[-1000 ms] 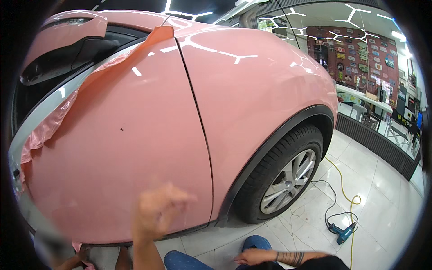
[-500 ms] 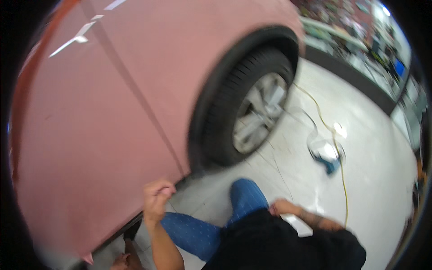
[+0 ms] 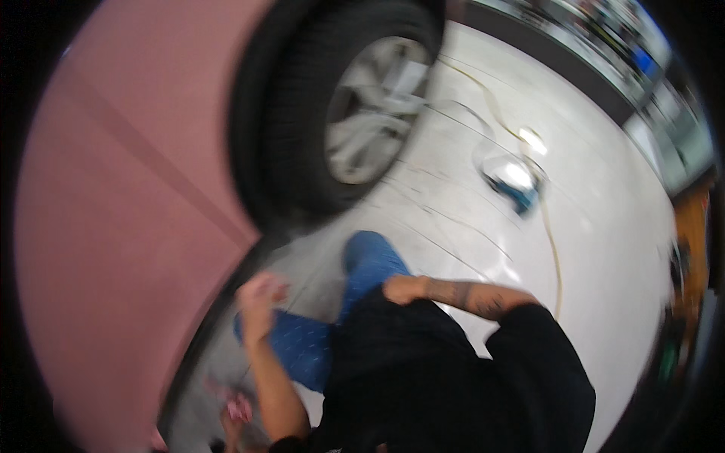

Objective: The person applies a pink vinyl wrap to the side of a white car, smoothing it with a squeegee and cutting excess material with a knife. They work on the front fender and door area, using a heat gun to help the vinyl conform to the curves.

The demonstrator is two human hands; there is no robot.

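Observation:
The blurred view takes in the side of the pink car (image 3: 121, 226), with its black-rimmed wheel arch and tire (image 3: 291, 121). Low by the car's bottom edge, my left hand (image 3: 260, 298) is closed above my thigh, on something too smeared to make out. My right hand (image 3: 404, 289), below a tattooed forearm, rests at my waist beside my black shirt (image 3: 430, 377); its fingertips are hidden. My jeans (image 3: 362, 264) show between the two hands.
A blue-green power tool (image 3: 517, 196) with cables lies on the white tiled floor, beside a yellow hose (image 3: 551, 245). Another person's hand (image 3: 234, 419) at lower left holds crumpled pink material (image 3: 238, 404). A dark low partition (image 3: 574, 72) stands behind.
The view has swung down, so the car and wheel sit higher in it and more of my body shows. My left hand has moved off the door panel; my right hand has drawn to my waist.

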